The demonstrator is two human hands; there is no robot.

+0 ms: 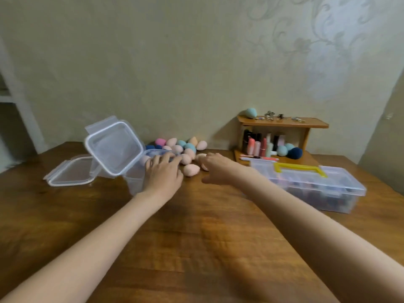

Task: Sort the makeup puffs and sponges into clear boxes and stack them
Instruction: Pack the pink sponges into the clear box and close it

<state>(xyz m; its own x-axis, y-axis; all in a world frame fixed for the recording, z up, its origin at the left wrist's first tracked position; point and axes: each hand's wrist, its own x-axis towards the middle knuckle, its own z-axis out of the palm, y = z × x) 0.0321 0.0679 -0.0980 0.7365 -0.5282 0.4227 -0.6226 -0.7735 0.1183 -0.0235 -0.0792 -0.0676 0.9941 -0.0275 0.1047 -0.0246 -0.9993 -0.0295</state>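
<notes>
Head view shows me my left hand (162, 171) with relaxed fingers resting on the clear box (140, 171) toward the desk (196, 237) far-left side, my right hand (215, 168) curled around a pink sponge (204, 166) beside the sponge pile (183, 147) at the far edge.

Left hand (162, 171) rests with fingers spread on the rim of a clear box (140, 173) near the table's (196, 237) far edge. A lid (114, 147) leans tilted against that box; a second lid (70, 171) lies flat towards the left edge. Right hand (215, 168), fingers curled, touches a pink sponge (204, 166) beside the sponge pile (183, 147). A yellow-handled case (312, 184) sits towards the right edge.
</notes>
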